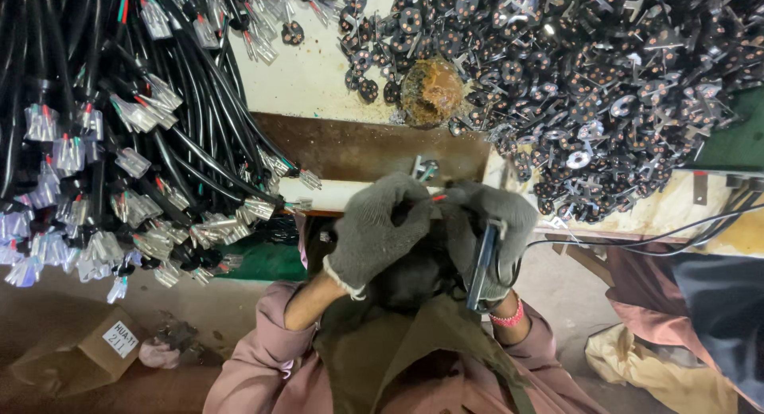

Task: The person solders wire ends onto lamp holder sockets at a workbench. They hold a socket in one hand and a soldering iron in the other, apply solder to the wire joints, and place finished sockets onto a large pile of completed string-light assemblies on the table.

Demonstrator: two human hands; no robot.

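From my head view I see both of my hands in grey knit gloves, drawn close together just below the edge of the workbench (358, 147). My left hand (374, 231) is curled shut around the end of a black cable, of which only a red-tipped wire (438, 197) shows, poking out between the 2 gloves; the cable's body is hidden under the fingers. My right hand (493, 223) is closed around a slim metal tool (482, 263) that runs down past the palm toward the wrist, where a pink bracelet (508, 316) sits. A thin black cord (637, 237) leads off from that hand to the right. The 2 hands touch at the fingertips around the red wire. To my left, a big bundle of black cables (119, 128) hangs over the bench, their stripped ends capped with silvery terminals and red and green wires. To the upper right lies a large heap of small black plug inserts (605, 88) with copper dots and metal prongs, and at its left edge a rusty, rounded lump (430, 92) rests on the pale surface. Low on the left, on the floor, is a cardboard box (72, 358) with a white label. My sleeves are dusty pink, with an olive apron (398, 358) between them.
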